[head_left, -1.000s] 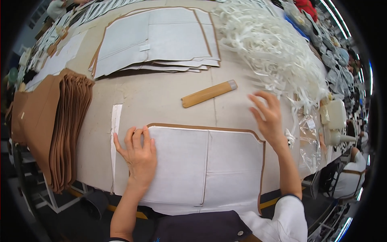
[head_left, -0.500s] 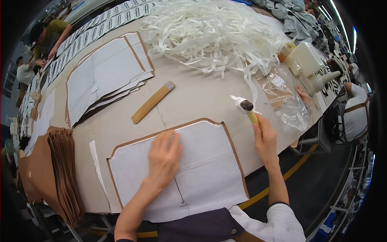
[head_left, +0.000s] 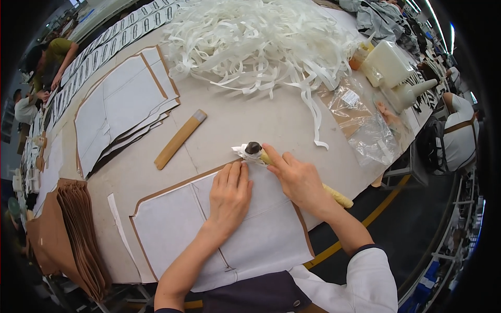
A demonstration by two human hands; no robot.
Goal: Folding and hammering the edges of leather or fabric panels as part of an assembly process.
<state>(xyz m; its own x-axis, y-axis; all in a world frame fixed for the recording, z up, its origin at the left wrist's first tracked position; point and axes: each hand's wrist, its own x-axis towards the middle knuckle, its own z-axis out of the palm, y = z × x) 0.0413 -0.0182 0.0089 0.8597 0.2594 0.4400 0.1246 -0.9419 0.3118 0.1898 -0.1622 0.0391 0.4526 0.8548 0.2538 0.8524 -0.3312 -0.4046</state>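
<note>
My left hand lies flat with fingers stretched out on a white-faced, brown-edged panel, its fingertips at the far edge. In my right hand is a hammer, gripped close to its head. The head shows a dark round face and has ragged white material around it. Its yellow-wrapped handle runs under the hand and sticks out on the right. The hammer head sits just beyond my left fingertips, at the panel's far edge; whether it touches the panel I cannot tell.
A flat wooden stick lies beyond the panel. White ribbons are heaped at the back. Stacked panels and folded brown pieces lie left. Clear plastic bags and a pale squeeze bottle are right. Other people sit nearby.
My right hand has brought the hammer leftward to the panel's far edge, with the grip now nearer its head. My left hand has shifted right along the panel. The view has moved slightly.
</note>
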